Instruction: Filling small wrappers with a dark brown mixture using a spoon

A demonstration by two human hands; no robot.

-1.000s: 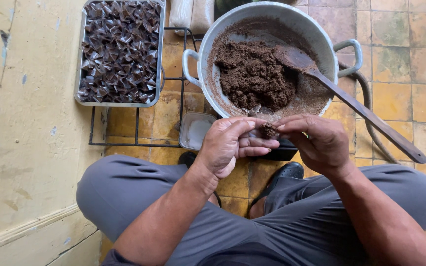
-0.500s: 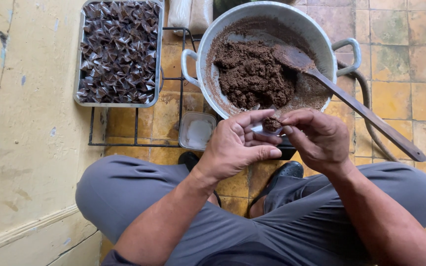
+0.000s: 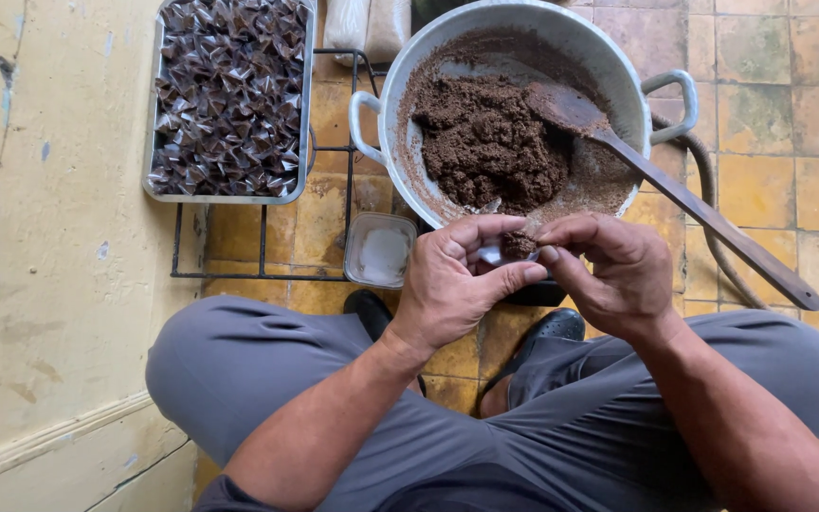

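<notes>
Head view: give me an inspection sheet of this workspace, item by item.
Surface: tiled floor, worn yellow tiles; a black wire rack stands on it.
Job's things: small brown lump pinched between both hands; metal pot of brown paste with a wooden paddle resting in it.
Clutter: metal tray full of dark folded wraps; small clear tub by the pot.
Hands: left hand and right hand both closed on the lump, above the person's lap.
Cables: a hose curves behind the paddle.
Surroundings: yellow wall with chipped paint on the left; grey trousers, dark shoes below.
</notes>
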